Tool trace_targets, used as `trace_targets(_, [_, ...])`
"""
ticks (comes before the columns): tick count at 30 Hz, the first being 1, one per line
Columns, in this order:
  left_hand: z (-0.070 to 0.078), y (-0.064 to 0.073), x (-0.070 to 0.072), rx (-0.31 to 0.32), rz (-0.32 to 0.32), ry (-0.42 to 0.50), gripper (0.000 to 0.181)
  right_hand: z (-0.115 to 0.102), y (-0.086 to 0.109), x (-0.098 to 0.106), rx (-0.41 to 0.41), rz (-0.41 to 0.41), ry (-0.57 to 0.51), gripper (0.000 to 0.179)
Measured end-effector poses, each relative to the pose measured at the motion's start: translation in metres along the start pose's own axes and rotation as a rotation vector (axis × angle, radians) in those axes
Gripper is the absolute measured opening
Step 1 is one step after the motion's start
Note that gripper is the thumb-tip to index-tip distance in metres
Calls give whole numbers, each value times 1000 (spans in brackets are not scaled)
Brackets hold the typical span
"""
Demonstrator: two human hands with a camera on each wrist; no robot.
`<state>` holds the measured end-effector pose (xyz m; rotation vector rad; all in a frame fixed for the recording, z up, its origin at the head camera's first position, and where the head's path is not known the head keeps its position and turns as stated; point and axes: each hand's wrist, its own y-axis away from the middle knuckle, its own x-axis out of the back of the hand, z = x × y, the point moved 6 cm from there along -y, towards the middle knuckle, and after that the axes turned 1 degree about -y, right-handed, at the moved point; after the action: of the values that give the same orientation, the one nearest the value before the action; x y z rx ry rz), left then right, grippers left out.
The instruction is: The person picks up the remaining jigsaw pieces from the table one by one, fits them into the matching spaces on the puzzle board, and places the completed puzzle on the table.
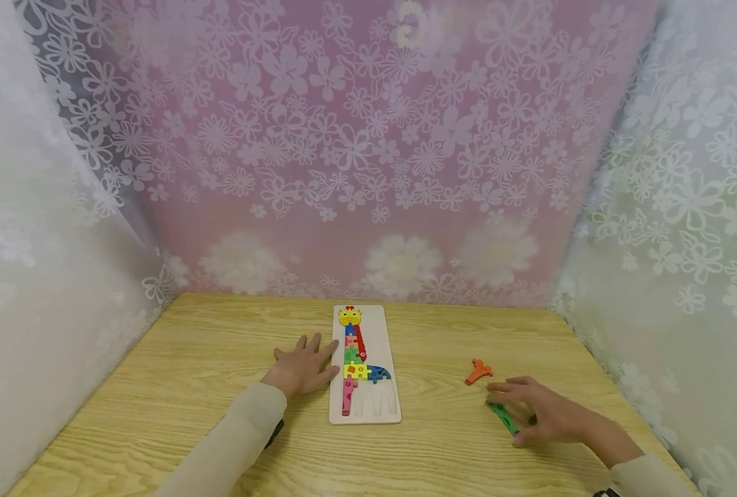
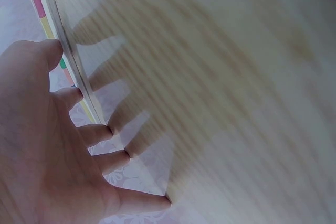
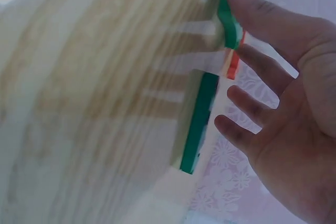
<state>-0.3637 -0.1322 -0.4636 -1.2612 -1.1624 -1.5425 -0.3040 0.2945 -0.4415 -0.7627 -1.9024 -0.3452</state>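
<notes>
A light wooden puzzle board [image 1: 377, 331] bears a giraffe of coloured jigsaw pieces, with bare leg-shaped recesses at its lower right. My left hand [image 1: 303, 369] lies with spread fingers at the board's left edge, thumb and index finger against it. At the right, my right hand [image 1: 545, 412] spans a green puzzle piece [image 1: 503, 416], pinching it between thumb and index finger at its two ends. Beneath the other fingers, in the right wrist view, a second green piece [image 3: 199, 123] lies on the table. An orange piece [image 1: 479, 371] lies just beyond the hand.
The wooden table [image 1: 232, 442] extends around the board and pieces. A pink flowered curtain [image 1: 368, 172] hangs along its back edge, with pale flowered cloth [image 1: 685, 228] at the right and whitish cloth [image 1: 52, 276] at the left.
</notes>
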Motion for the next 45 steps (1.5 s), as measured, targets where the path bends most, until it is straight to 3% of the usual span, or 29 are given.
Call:
trace_targets(4, [0,-1,0,0,-1,8,66,5,2,-2,-12,-2,-52,60])
trace_targets(16, [-2,-2,-1,-2,-2,12,66,-2,-7,1,34,89,139,64])
trace_targets(29, [-2,-2,-1,-2,-5,3,66,-19,-44,-9,14,188,219,66])
trace_targets(34, [-1,-2,-1,-5,1,-7,66,-26,-61,-14,-16,190,212,67])
trace_targets(45, [-2,-4,-3,-9,7,-8,66,-45,-92,-17,9,210,235,65])
